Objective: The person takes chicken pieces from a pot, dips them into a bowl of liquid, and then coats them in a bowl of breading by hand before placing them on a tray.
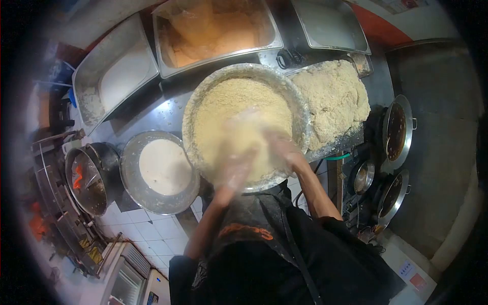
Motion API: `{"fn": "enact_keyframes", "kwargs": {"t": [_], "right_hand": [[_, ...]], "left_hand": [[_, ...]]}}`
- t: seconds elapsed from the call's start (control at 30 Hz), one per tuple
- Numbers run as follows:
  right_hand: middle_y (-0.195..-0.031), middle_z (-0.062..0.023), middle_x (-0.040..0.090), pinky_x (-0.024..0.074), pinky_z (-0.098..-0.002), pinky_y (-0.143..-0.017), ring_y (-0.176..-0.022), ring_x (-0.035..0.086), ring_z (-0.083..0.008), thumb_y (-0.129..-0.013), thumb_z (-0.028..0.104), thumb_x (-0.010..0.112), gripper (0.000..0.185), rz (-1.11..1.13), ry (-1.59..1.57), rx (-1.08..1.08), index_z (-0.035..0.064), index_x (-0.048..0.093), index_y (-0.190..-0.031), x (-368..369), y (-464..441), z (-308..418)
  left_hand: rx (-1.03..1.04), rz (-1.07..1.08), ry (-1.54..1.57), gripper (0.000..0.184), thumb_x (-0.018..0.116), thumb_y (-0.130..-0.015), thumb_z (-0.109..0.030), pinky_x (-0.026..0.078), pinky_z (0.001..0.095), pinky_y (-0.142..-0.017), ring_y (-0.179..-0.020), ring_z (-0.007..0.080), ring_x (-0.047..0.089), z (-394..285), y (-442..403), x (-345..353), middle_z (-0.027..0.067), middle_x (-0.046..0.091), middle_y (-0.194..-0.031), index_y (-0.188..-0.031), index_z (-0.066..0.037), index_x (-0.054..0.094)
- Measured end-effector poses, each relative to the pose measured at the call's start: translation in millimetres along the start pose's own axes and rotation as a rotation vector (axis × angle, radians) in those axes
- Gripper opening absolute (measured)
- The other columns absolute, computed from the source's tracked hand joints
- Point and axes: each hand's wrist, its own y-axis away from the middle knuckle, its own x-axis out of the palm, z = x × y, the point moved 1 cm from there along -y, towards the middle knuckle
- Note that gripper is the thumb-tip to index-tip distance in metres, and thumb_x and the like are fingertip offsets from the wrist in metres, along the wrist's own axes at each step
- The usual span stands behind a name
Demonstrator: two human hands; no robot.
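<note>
A large round metal bowl [249, 69] stands right in front of me, filled with pale yellow breading crumbs [239, 99]. Both hands are down in it, smeared by motion. My left hand [236, 170] is at the front left of the crumbs, its fingers too blurred to read. My right hand [282, 147] reaches in from the front right, and its fingers are blurred as well. Between them lies a pale blurred patch that I cannot make out. Left of this bowl sits a metal bowl [133, 175] with white batter [165, 166] in it.
A heap of breaded pieces [330, 101] lies right of the bowl. Metal trays [147, 68] line the back, one holding something orange [218, 40]. A dark pot [104, 162] stands far left. Pans of dark oil [396, 129] are at the right.
</note>
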Motion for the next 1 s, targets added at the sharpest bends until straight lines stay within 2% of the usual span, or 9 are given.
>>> {"fn": "enact_keyframes", "kwargs": {"t": [0.23,0.43,0.5,0.63,0.7,0.77,0.87,0.93,1.0], "right_hand": [[-0.109,-0.028,0.061,0.0468,-0.0449,-0.089,-0.102,0.059,-0.0415,-0.095,0.04,0.045,0.043,0.185,0.217,0.15,0.0013,0.062,-0.102,-16.7,12.4,51.8],[-0.137,-0.0154,0.053,0.035,-0.0376,-0.111,-0.13,0.047,-0.0282,-0.099,0.035,0.042,0.043,0.188,-0.101,0.022,0.0102,0.054,-0.132,-42.2,17.0,56.2],[-0.138,-0.0155,0.052,0.0341,-0.0373,-0.112,-0.131,0.046,-0.0277,-0.099,0.033,0.042,0.043,0.102,0.114,-0.026,0.0096,0.054,-0.133,-52.1,-4.0,71.7],[-0.138,-0.0122,0.052,0.0314,-0.0424,-0.113,-0.134,0.041,-0.03,-0.097,0.035,0.048,0.043,0.008,0.198,-0.537,0.0096,0.056,-0.13,-37.2,-39.2,93.9],[-0.138,-0.0106,0.052,0.0299,-0.0434,-0.113,-0.136,0.039,-0.0301,-0.097,0.036,0.05,0.042,-0.008,0.193,-0.769,0.0103,0.057,-0.129,-28.2,-54.5,110.9],[-0.137,-0.0087,0.052,0.0257,-0.0419,-0.116,-0.139,0.035,-0.0278,-0.095,0.033,0.05,0.039,0.164,0.445,-0.891,0.0132,0.056,-0.129,-25.6,-69.6,142.0],[-0.138,-0.0077,0.052,0.0236,-0.0413,-0.117,-0.136,0.039,-0.0249,-0.095,0.03,0.048,0.037,0.328,0.505,-0.974,0.0159,0.055,-0.129,16.3,-92.3,148.4],[-0.139,-0.0073,0.051,0.0238,-0.0423,-0.117,-0.136,0.039,-0.0244,-0.094,0.031,0.048,0.038,0.249,0.423,-1.015,0.0173,0.055,-0.129,31.2,-101.7,127.7],[-0.14,-0.0068,0.05,0.024,-0.0434,-0.116,-0.136,0.04,-0.024,-0.094,0.031,0.048,0.039,0.151,0.326,-1.039,0.0188,0.055,-0.13,36.5,-97.5,116.9]], "left_hand": [[-0.228,0.1,-0.277,0.091,0.075,-0.081,-0.039,0.054,0.0352,-0.077,-0.087,0.0296,0.067,10.0,-2.5,7.8,0.0265,0.066,-0.095,-0.137,0.016,0.028],[0.016,-0.165,0.731,0.086,0.075,-0.08,-0.033,0.047,0.0468,-0.095,-0.109,0.0398,0.06,6.1,-0.5,0.1,0.0345,0.054,-0.122,-0.137,0.014,0.031],[0.338,-0.237,-0.159,0.079,0.072,-0.082,-0.031,0.04,0.048,-0.104,-0.119,0.0387,0.051,-26.6,-7.7,-27.4,0.0324,0.044,-0.134,-0.14,0.008,0.034],[0.541,-0.381,-0.394,0.072,0.066,-0.086,-0.03,0.034,0.0467,-0.109,-0.125,0.0371,0.045,20.6,-53.2,26.1,0.029,0.042,-0.137,-0.143,0.0,0.035],[0.502,0.027,0.054,0.06,0.062,-0.09,-0.018,0.039,0.0379,-0.107,-0.125,0.0274,0.049,46.0,-55.6,31.3,0.0165,0.052,-0.132,-0.14,0.0,0.034],[0.681,-0.201,-0.188,0.049,0.059,-0.092,-0.018,0.042,0.0375,-0.103,-0.116,0.025,0.054,43.9,-59.7,31.2,0.0133,0.056,-0.126,-0.135,-0.001,0.043],[0.23,0.2,0.208,0.039,0.061,-0.091,-0.02,0.045,0.0376,-0.098,-0.105,0.0236,0.059,62.8,-70.9,48.1,0.0116,0.06,-0.118,-0.125,-0.003,0.053],[0.176,0.119,1.192,0.034,0.062,-0.09,-0.022,0.047,0.0377,-0.094,-0.102,0.0227,0.06,80.9,-70.2,83.4,0.0119,0.062,-0.112,-0.118,-0.004,0.059],[0.152,0.185,0.947,0.037,0.06,-0.091,-0.026,0.045,0.0387,-0.096,-0.106,0.0239,0.058,71.9,-63.5,80.9,0.0124,0.059,-0.116,-0.121,-0.004,0.057]]}}
